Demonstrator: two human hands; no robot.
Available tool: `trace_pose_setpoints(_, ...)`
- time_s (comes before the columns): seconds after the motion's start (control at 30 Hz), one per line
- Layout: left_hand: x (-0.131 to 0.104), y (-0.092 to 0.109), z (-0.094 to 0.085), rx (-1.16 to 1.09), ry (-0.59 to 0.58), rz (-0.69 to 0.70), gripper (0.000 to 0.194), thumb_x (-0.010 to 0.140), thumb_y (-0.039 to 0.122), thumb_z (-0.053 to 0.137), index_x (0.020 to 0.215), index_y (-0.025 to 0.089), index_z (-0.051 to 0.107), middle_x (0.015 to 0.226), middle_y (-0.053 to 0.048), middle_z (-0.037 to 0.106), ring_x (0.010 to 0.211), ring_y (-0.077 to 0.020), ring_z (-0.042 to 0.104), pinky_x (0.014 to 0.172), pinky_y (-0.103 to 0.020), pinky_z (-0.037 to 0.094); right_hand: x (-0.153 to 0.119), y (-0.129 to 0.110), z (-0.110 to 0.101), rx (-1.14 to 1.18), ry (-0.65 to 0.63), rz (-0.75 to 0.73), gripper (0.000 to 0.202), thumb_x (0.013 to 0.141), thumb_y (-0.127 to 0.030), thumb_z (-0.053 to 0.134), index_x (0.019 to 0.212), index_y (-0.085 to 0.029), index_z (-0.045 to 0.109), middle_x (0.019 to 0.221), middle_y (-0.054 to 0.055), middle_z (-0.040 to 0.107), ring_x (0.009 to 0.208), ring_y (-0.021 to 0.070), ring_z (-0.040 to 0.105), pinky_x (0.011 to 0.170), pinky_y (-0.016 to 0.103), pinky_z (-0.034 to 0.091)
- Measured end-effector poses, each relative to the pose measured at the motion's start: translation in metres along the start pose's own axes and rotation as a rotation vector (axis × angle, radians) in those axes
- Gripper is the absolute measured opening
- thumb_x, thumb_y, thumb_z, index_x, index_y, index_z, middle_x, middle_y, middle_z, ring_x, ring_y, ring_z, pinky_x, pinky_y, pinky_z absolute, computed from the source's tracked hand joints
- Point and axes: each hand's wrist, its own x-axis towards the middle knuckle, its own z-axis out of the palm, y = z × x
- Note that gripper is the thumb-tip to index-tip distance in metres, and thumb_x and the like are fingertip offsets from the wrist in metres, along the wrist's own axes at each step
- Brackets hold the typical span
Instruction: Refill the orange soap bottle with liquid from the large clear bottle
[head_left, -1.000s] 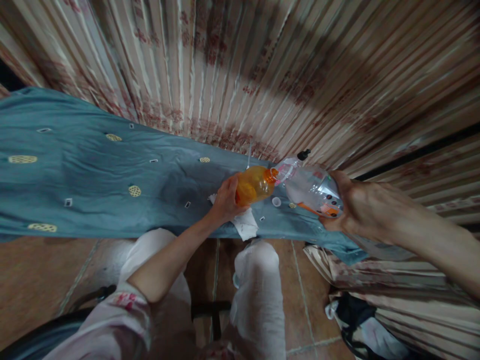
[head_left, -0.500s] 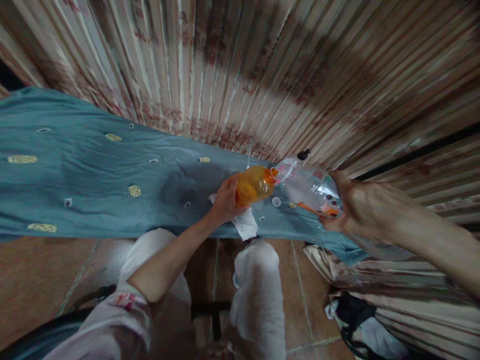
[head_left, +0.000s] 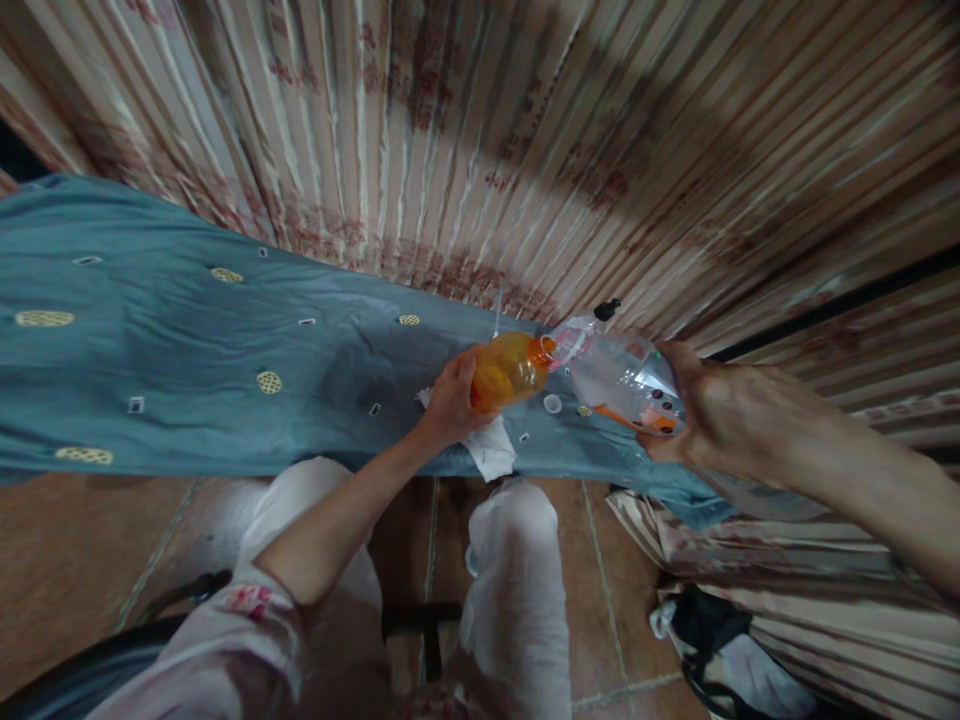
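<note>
My left hand (head_left: 451, 400) is wrapped round an orange bottle (head_left: 514, 370), its neck pointing right. A large clear plastic bottle (head_left: 619, 375) lies tilted in my right hand (head_left: 697, 410), its mouth meeting the orange bottle's neck. Whether liquid passes between them cannot be made out. Behind the clear bottle's neck stands another clear container with a black top (head_left: 607, 309). Beneath the orange bottle is a crumpled white tissue (head_left: 491, 450). A small round white cap (head_left: 553, 403) lies on the blue cloth just below the two necks.
The blue patterned cloth (head_left: 187, 350) covers a long narrow surface in front of me. Pleated curtains (head_left: 450, 150) hang along its far side and at the right. A black and white bag (head_left: 720, 630) sits on the tiled floor at the lower right.
</note>
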Motion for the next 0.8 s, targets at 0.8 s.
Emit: trace_pose_setpoints(0.8, -0.0004, 0.0001, -0.0006, -0.008, 0.001, -0.001, 0.098, 0.057, 0.024, 0.079, 0.139, 0.014, 0.028, 0.134, -0.020, 0.048, 0.124, -0.0351, 0.050, 0.106, -0.052, 0.040, 0.0000, -0.0015, -0.0011, 0.009, -0.023, 0.016, 0.054, 0.080, -0.056, 0.045, 0.114, -0.014, 0.039, 0.072, 0.012, 0.068, 0.074, 0.0337, 0.069, 0.052, 0.030, 0.033)
